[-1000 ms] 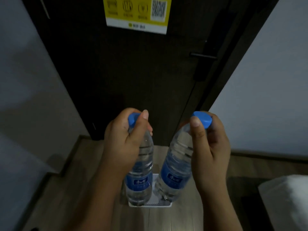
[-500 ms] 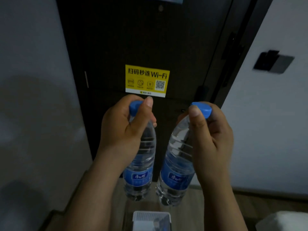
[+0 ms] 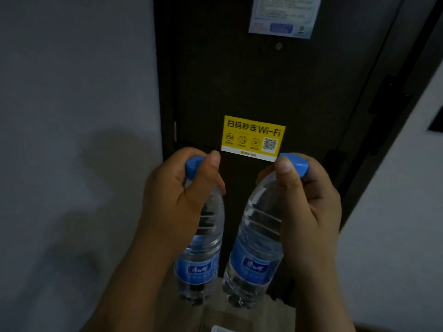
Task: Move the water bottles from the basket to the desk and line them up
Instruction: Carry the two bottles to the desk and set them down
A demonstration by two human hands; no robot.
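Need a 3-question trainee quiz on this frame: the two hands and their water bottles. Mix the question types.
1. Multiple choice: where does the left hand grip the left water bottle? A) at the cap and neck B) at the label C) at the base
2. True or false: the right hand holds the right water bottle tilted, its base leaning toward the left water bottle.
3. Fill in: the yellow sticker on the dark door reads "___" in Latin letters.
Key: 1 A; 2 true; 3 Wi-Fi.
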